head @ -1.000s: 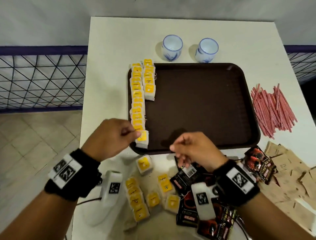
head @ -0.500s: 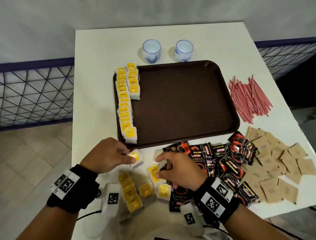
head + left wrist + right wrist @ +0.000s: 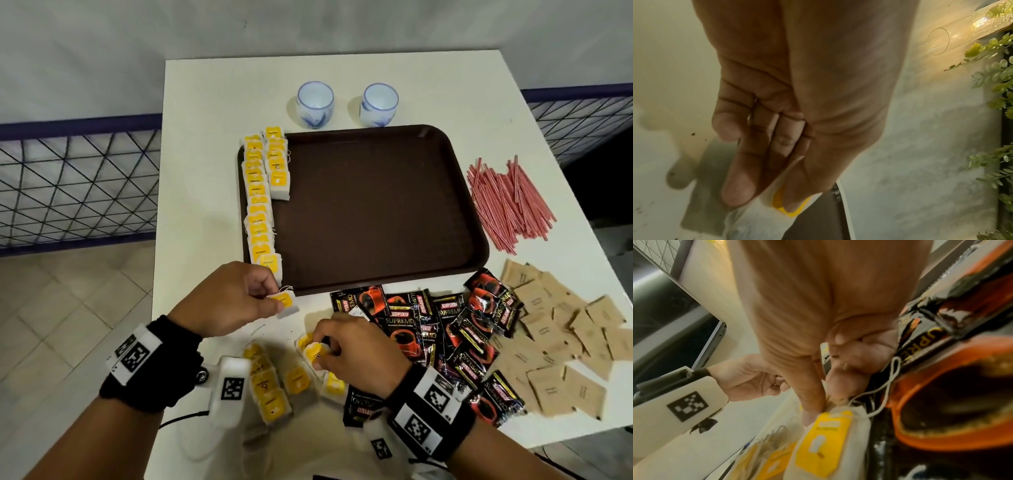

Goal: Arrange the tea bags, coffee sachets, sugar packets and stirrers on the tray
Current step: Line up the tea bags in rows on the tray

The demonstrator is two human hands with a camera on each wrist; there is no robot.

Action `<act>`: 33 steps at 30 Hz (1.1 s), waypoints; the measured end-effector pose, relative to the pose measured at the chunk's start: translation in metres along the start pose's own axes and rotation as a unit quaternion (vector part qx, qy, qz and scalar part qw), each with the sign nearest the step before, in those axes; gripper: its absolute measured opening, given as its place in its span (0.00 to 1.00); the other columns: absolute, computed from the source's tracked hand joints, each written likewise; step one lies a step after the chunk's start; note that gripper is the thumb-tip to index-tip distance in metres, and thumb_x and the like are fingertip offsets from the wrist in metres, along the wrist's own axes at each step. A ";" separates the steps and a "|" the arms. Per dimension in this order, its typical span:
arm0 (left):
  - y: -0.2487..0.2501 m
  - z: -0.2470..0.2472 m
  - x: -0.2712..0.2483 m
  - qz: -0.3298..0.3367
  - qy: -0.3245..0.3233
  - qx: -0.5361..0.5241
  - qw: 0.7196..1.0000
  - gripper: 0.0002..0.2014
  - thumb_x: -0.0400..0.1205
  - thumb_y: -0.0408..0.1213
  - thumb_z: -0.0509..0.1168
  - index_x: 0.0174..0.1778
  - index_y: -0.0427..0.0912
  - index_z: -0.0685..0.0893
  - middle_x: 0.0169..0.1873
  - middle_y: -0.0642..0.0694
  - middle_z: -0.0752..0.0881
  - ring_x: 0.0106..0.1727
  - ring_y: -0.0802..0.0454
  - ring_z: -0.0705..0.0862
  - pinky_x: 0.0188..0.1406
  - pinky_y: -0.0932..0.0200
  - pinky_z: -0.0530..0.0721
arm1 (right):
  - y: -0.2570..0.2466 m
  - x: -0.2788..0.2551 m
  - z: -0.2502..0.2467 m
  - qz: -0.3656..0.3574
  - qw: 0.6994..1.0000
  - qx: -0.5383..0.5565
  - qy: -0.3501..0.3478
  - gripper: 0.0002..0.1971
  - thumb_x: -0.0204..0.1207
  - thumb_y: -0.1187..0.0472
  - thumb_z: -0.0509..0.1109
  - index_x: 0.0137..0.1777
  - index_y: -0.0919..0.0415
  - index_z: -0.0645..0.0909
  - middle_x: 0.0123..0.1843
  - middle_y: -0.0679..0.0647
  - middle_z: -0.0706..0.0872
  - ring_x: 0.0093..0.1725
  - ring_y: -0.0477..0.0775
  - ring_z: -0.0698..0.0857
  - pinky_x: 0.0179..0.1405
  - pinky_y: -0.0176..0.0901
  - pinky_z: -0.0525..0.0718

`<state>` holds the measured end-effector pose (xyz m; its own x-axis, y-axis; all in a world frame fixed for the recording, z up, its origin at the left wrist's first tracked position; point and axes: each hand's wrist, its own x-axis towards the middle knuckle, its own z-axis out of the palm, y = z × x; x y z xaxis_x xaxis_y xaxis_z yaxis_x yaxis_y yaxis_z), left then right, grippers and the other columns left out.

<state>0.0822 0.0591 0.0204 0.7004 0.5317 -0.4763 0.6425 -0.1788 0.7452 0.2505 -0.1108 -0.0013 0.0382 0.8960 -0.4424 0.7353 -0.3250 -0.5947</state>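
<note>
Nearest me, a loose heap of tea bags [image 3: 270,387] lies on the table [image 3: 205,137] below the tray's near edge, not yet sorted. My right hand [image 3: 356,346] is down in that heap, thumb and forefinger clamped on the top of one bag [image 3: 824,443] by its paper tag end, so I judge it will lift without dragging its string across the others. My left hand [image 3: 229,301] is a little nearer the tray [image 3: 376,281], just off its near left corner, fingers curled and pinching another bag [image 3: 286,303] flat between thumb and fingertips [image 3: 735,186]; I hold it that way so it can go down face up like the rest.

To the right of the heap, along the tray's near edge, the coffee sachets [image 3: 428,329] lie jumbled, and past them the sugar packets [image 3: 561,342], off the near right corner. None of these are on the tray yet.

On the tray, a long column of bags [image 3: 258,212] runs down the left edge, with a short second column [image 3: 279,164] started beside it at the far end. My two bags probably belong there.

The stirrers [image 3: 507,202] lie right of the tray. Two cups [image 3: 315,102] stand beyond its far edge.
</note>
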 end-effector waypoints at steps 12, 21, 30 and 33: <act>0.022 -0.028 0.030 0.071 0.049 0.102 0.991 0.03 0.82 0.39 0.72 0.45 0.52 0.84 0.31 0.55 0.91 0.38 0.61 0.86 0.45 0.60 0.81 | 0.016 -0.003 -0.015 0.001 0.976 0.218 -0.009 0.06 0.70 0.59 0.83 0.44 0.55 0.88 0.46 0.49 0.84 0.44 0.44 0.84 0.50 0.43 0.84; 0.036 -0.073 0.106 0.091 0.100 0.186 0.973 0.05 0.81 0.33 0.68 0.45 0.47 0.86 0.30 0.58 0.83 0.35 0.60 0.80 0.39 0.61 0.73 | 0.009 0.020 -0.040 0.055 0.934 0.354 -0.008 0.05 0.78 0.68 0.76 0.46 0.67 0.82 0.35 0.51 0.88 0.31 0.54 0.89 0.25 0.43 0.82; 0.028 -0.074 0.133 0.078 0.103 0.196 0.972 0.03 0.79 0.34 0.70 0.42 0.46 0.86 0.27 0.54 0.82 0.32 0.57 0.80 0.34 0.66 0.74 | 0.007 0.062 -0.065 0.041 0.927 0.372 0.008 0.03 0.79 0.71 0.73 0.48 0.71 0.82 0.40 0.71 0.90 0.36 0.57 0.91 0.35 0.43 0.90; 0.024 -0.074 0.135 0.092 0.126 0.182 0.971 0.02 0.79 0.36 0.72 0.42 0.44 0.89 0.29 0.54 0.85 0.32 0.61 0.80 0.35 0.66 0.73 | 0.008 0.078 -0.072 0.039 0.924 0.380 0.010 0.01 0.80 0.72 0.71 0.49 0.70 0.82 0.43 0.72 0.90 0.38 0.57 0.92 0.36 0.40 0.90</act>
<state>0.1692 0.1876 0.0079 0.7452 0.6402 -0.1866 0.6127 -0.5468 0.5706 0.3083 -0.0219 0.0081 0.0889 0.8639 -0.4958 0.0435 -0.5006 -0.8646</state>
